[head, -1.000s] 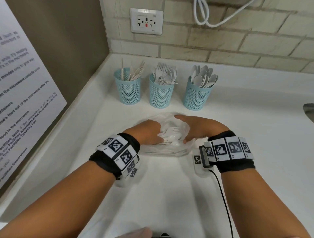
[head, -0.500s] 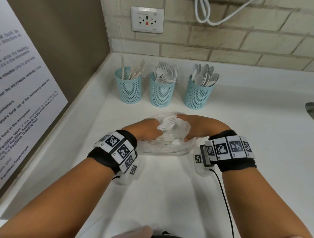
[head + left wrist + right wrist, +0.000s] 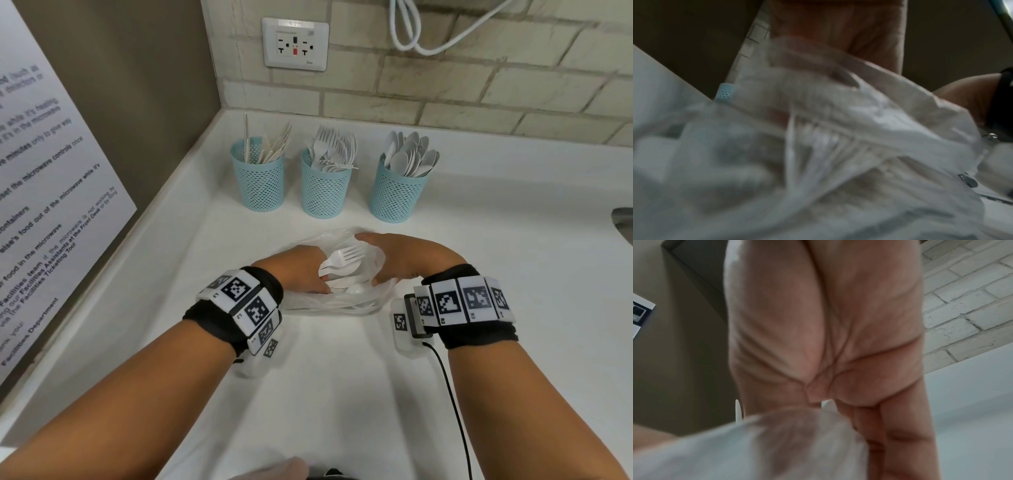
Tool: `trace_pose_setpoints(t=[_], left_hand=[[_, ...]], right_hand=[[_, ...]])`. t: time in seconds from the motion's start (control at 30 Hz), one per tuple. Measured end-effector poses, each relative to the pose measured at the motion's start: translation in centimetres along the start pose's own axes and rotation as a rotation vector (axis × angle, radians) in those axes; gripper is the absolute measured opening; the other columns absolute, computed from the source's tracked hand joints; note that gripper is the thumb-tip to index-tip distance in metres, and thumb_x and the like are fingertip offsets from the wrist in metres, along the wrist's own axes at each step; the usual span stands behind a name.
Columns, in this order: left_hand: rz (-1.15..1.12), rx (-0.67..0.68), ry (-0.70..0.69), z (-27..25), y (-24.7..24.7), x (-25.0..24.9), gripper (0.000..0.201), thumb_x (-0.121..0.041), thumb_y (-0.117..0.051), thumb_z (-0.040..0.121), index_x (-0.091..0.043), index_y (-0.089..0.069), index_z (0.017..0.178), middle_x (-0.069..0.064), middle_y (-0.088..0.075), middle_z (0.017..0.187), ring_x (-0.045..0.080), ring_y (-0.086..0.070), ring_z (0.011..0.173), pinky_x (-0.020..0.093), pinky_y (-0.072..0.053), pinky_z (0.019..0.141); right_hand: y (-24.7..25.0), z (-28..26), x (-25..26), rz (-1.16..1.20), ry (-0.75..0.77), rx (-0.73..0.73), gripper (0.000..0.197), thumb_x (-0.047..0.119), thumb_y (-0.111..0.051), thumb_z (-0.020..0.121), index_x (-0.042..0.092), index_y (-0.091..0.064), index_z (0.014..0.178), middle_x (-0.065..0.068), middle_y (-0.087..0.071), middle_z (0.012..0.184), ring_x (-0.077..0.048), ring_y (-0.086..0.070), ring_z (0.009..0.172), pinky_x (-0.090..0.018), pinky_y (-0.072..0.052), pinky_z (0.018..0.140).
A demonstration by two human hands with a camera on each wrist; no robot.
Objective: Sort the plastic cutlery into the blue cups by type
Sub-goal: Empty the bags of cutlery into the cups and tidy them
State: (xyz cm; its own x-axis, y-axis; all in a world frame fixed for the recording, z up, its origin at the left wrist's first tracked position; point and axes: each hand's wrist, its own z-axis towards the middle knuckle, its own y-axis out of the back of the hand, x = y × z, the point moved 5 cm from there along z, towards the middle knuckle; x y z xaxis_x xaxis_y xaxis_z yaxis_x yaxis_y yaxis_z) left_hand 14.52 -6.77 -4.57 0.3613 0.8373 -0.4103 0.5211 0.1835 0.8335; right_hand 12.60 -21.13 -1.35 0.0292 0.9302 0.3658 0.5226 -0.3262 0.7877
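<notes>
Clear plastic bag [image 3: 346, 305] surrounds both hands; left hand [image 3: 301, 270] grips a fork [image 3: 342, 257], right hand [image 3: 400, 260] seemingly lies flat.

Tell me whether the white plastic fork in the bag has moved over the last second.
Yes. The white plastic fork, held by the left hand, has risen out of the clear plastic bag, toward the middle blue mesh cup.

Three mesh cups [image 3: 257, 178] are showing pale blue with a perforated pattern. The fork [image 3: 342, 257] is looking white, the bag [image 3: 308, 303] translucent white. Wristbands [image 3: 239, 301] are wearing black-and-white square codes. The counter [image 3: 342, 394] is appearing white, perhaps faintly grey.
</notes>
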Motion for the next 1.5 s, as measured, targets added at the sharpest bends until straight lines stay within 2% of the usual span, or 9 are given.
trace_pose_setpoints(t=[0.1,0.27,0.43,0.63,0.83,1.0,1.17,1.3,1.5], left_hand=[[-0.124,-0.021,-0.007,-0.3,0.6,0.2,0.015,-0.023,-0.067,0.083,-0.018,-0.054,0.075,-0.008,-0.054,0.072,0.012,-0.051,0.071,0.016,-0.034,0.055],[-0.462,-0.053,0.015,-1.2,2.2,1.0,0.019,-0.023,-0.068,0.084,-0.019,-0.056,0.071,-0.008,-0.053,0.058,0.008,-0.046,0.054,0.019,-0.036,0.055],[-0.749,-0.079,-0.053,-1.6,4.2,0.5,0.009,-0.022,-0.063,0.088,-0.013,-0.062,0.086,-0.002,-0.064,0.074,0.010,-0.051,0.065,0.021,-0.041,0.062],[-0.988,-0.168,-0.048,-1.1,5.6,0.1,0.008,-0.024,-0.060,0.090,-0.018,-0.066,0.093,-0.001,-0.073,0.083,-0.001,-0.048,0.051,0.015,-0.040,0.058],[-1.275,-0.061,0.015,-0.5,4.8,0.2,0.027,-0.025,-0.042,0.099,-0.011,-0.064,0.104,-0.003,-0.072,0.082,0.005,-0.057,0.061,0.021,-0.048,0.061],[-1.525,0.085,-0.010,-1.0,4.4,0.4,0.029,-0.015,-0.036,0.099,-0.009,-0.065,0.102,0.003,-0.074,0.094,0.018,-0.068,0.090,0.036,-0.046,0.093],[-1.582,0.068,-0.043,-1.3,4.5,1.0,0.029,-0.011,-0.033,0.100,-0.008,-0.059,0.113,0.001,-0.071,0.105,0.018,-0.070,0.088,0.032,-0.054,0.083],[-1.680,-0.030,-0.040,-1.6,5.1,1.9,0.027,-0.012,-0.035,0.100,-0.007,-0.059,0.110,0.007,-0.074,0.091,0.020,-0.072,0.079,0.031,-0.058,0.073],[-1.821,-0.329,0.011,-2.6,7.6,5.2,0.021,-0.017,-0.040,0.100,-0.008,-0.057,0.107,0.011,-0.069,0.094,0.022,-0.069,0.081,0.034,-0.058,0.071]], right_hand=[[0.0,0.4,-0.4,0.046,-0.009,0.006,0.085,0.003,-0.069,0.078,0.028,-0.025,0.147,0.001,-0.039,0.146,-0.021,-0.050,0.117,-0.029,-0.050,0.087],[1.5,0.0,-0.4,0.068,0.048,-0.043,0.084,0.026,-0.077,0.075,0.034,-0.030,0.144,0.012,-0.035,0.148,-0.013,-0.038,0.129,-0.028,-0.033,0.103],[3.8,0.6,1.0,0.250,0.209,-0.229,0.066,0.081,-0.055,0.063,0.049,-0.056,0.121,0.015,-0.047,0.140,-0.011,-0.040,0.132,-0.039,-0.029,0.112],[5.4,1.2,2.5,0.650,0.369,-0.340,0.024,0.033,-0.061,0.089,0.019,-0.071,0.106,0.012,-0.070,0.102,-0.005,-0.062,0.098,-0.023,-0.043,0.089],[5.0,2.8,2.7,0.983,0.268,-0.297,0.010,0.013,-0.056,0.093,0.007,-0.065,0.090,-0.002,-0.057,0.068,-0.008,-0.049,0.057,-0.016,-0.043,0.051],[4.6,3.5,3.1,1.018,0.234,-0.268,0.013,0.008,-0.053,0.094,0.005,-0.062,0.103,-0.005,-0.061,0.075,-0.006,-0.053,0.051,-0.016,-0.045,0.048],[4.8,4.0,3.8,1.021,0.243,-0.246,0.018,0.004,-0.053,0.093,0.011,-0.056,0.109,-0.004,-0.063,0.078,-0.008,-0.054,0.052,-0.017,-0.045,0.050],[5.8,4.6,5.4,0.981,0.278,-0.263,0.033,0.003,-0.055,0.092,0.013,-0.047,0.121,-0.006,-0.063,0.078,-0.009,-0.054,0.051,-0.017,-0.046,0.047],[11.3,5.6,8.6,1.029,0.418,-0.588,0.028,0.000,-0.048,0.094,0.011,-0.042,0.119,-0.009,-0.063,0.077,-0.005,-0.055,0.038,-0.019,-0.047,0.042]])
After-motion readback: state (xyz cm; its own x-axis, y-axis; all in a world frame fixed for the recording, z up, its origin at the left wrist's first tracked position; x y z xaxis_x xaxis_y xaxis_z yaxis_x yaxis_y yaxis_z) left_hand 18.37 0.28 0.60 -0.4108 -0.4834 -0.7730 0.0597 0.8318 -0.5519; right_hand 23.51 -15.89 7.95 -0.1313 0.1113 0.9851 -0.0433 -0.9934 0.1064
